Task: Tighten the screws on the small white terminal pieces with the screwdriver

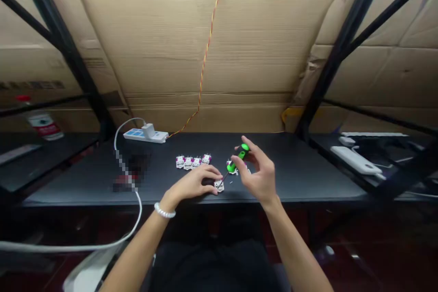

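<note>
My right hand (259, 171) is closed around the green and black handle of a screwdriver (236, 159). The shaft slants down to the left, its tip at a small white part (219, 185) near the table's front edge. My left hand (195, 183) grips that white part from the left between thumb and fingers. Several similar white parts with purple bits (188, 162) lie in a row beyond my left hand. More of them (232, 167) lie behind the screwdriver, partly hidden by it and my right hand. A tiny light piece (231, 182) sits beside the held part.
A white power strip (137, 135) with a plugged-in adapter lies at the back left, its white cable (139, 205) hanging over the front edge. Cardboard (160, 54) walls off the back of the black table (297, 178). Dark metal posts (325, 73) stand at both sides.
</note>
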{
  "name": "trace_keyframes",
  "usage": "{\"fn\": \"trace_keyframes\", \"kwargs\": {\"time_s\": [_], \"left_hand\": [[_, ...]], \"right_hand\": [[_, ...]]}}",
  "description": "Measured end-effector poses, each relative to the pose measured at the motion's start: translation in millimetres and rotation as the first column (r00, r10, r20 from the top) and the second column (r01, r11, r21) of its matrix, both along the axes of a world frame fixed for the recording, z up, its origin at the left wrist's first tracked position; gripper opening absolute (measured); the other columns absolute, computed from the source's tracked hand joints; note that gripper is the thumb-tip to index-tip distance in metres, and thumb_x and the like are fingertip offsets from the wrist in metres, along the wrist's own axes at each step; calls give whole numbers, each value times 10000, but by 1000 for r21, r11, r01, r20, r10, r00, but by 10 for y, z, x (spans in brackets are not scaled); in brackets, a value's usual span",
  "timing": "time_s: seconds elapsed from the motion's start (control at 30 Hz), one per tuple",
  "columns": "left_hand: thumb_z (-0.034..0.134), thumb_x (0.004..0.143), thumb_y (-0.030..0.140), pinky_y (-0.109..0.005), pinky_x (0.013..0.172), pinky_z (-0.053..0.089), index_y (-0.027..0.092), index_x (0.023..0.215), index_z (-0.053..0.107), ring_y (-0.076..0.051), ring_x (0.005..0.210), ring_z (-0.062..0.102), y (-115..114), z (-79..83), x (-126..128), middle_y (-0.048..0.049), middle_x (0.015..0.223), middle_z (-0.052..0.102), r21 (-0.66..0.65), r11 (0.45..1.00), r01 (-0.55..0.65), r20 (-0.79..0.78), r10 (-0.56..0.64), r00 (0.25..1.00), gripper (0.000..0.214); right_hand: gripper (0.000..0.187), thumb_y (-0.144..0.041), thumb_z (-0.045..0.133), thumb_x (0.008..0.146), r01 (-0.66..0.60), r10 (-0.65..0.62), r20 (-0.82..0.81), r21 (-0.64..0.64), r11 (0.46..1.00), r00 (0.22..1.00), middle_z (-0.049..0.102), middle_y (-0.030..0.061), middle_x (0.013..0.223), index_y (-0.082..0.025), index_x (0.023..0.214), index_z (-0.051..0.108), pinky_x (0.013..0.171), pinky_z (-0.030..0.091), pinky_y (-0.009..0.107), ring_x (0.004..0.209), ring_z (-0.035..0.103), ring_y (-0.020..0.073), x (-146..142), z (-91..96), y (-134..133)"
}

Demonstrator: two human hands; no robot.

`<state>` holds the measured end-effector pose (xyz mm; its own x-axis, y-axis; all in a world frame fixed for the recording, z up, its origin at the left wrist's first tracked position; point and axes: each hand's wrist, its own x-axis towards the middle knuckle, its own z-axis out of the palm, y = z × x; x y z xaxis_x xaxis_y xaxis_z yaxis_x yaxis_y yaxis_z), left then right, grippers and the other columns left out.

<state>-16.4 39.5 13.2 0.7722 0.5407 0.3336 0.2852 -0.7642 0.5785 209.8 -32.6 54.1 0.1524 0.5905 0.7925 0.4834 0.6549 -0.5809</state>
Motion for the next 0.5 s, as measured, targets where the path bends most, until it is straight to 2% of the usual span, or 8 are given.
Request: {"fn": "trace_keyframes", "kwargs": {"time_s": [0.17,0.37,0.5], "left_hand": [[882,854,326,-420,1104,506,282,1217,796,-259,1195,674,12,-5,6,-66,1262,742,16,1000,1,-6,-1,1000,376],[883,853,328,-422,1104,510,264,1177,812,-262,1189,673,23,-4,18,-73,1245,745,24,1000,6,-7,-6,1000,338],[880,857,338,-424,1104,509,263,1181,812,-261,1178,675,36,-11,15,-70,1240,744,27,1000,-3,-13,3,1000,339]], "right_hand": [[563,-302,735,961,-14,14,27,18,1000,1000,770,85,1178,-269,1504,591,889,685,402,935,780,227,-13,10,-21],[604,-264,641,1019,-188,189,53,-20,982,981,750,100,1254,-271,1599,472,948,673,401,1026,782,229,-36,50,-95],[588,-267,645,1020,-300,300,5,-36,953,954,738,87,1282,-303,1584,485,951,670,401,1023,779,216,-41,52,-91]]}}
